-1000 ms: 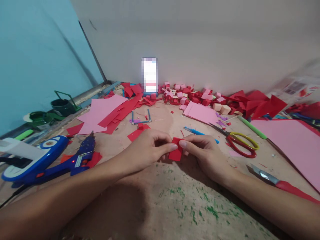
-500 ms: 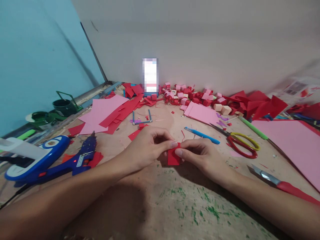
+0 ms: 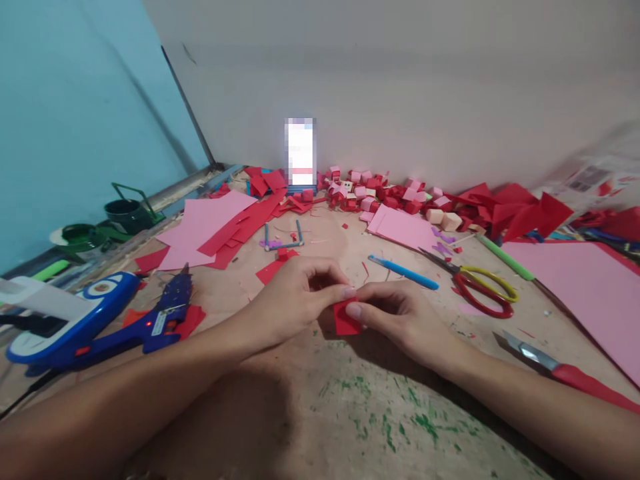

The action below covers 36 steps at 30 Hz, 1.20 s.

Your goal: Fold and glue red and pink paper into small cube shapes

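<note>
Both hands meet over the middle of the table, pinching one small piece of red paper [image 3: 346, 321]. My left hand [image 3: 295, 297] grips its top edge between thumb and fingers. The thumb of my right hand [image 3: 403, 313] presses on the paper's upper right face, with the fingers curled behind it. The paper's lower part hangs free as a flat rectangle; what lies behind it is hidden. Beyond the right hand lies a blue pen-like tool [image 3: 404, 272]. Past my left hand sits a scrap of red paper [image 3: 274, 268].
At left lie a blue glue gun [image 3: 167, 310] and its blue-white stand [image 3: 75, 320]. Scissors [image 3: 483, 290] and a red-handled knife [image 3: 565, 370] lie at right. Pink sheets [image 3: 400, 227], small paper cubes [image 3: 395, 193] and a lit phone [image 3: 301, 153] are at the back.
My right thumb has slid slightly left and down on the red paper. The paper's lower edge sits a little lower. Both hands keep their hold.
</note>
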### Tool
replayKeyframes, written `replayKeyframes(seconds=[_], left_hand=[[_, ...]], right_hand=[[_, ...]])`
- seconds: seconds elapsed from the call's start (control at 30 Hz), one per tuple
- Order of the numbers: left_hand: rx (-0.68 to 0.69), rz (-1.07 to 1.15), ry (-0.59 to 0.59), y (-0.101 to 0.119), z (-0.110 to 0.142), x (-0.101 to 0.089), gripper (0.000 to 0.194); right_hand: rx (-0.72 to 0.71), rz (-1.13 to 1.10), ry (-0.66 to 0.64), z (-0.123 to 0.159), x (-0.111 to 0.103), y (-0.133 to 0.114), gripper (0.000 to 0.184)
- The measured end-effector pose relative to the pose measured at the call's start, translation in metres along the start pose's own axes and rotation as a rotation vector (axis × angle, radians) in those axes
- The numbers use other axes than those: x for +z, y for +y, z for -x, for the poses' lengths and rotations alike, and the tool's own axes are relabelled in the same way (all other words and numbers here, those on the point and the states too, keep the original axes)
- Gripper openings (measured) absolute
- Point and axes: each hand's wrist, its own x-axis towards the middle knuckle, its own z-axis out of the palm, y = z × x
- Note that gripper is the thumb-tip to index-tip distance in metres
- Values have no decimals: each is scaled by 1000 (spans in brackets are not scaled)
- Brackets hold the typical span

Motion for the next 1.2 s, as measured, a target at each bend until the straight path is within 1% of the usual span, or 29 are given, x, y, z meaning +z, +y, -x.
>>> replayKeyframes(seconds=[0.1,0.2,0.3,0.4,0.47,0.53,0.6,0.7,0.8,0.87,0.93,1.0,1.13,1.2], left_hand=[[-27,77,-15,0,1,1,16],[-40,75,-30,1,1,2,15],[-22,28,-34,1,1,1,12],[-55,47,-37,2,1,0,14],[-59,93,-18,1,1,0,16],[-30,132,32,-1,0,-1,16],[5,146,85,-3,0,-2,15],[15,135,106,-5,-2,-3,16],[-15,75,45,-4,-1,-3,18],[-38,16,-18,-3,0,-2,18],[-45,-32,-52,-2,0,-1,17],[-37,-48,-54,-2,0,-1,17],[-12,-6,8,-4,-1,-2,17],[-2,1,34,-4,-1,-3,17]], right_hand=[[22,-9,-37,1,0,0,29],[24,8,-53,1,0,3,34],[32,13,-77,1,0,2,34],[38,-3,-84,1,1,-1,32],[48,-22,-75,1,2,-2,30],[67,-41,-60,1,2,-2,28],[80,-83,-19,0,1,1,28],[80,-259,111,-2,0,7,27],[96,-481,237,-4,0,10,25],[110,-572,264,-4,2,11,27],[104,-608,257,-4,3,12,29],[82,-593,236,-4,2,13,31],[29,-494,184,-2,0,17,29],[18,-483,160,-2,-1,18,26]])
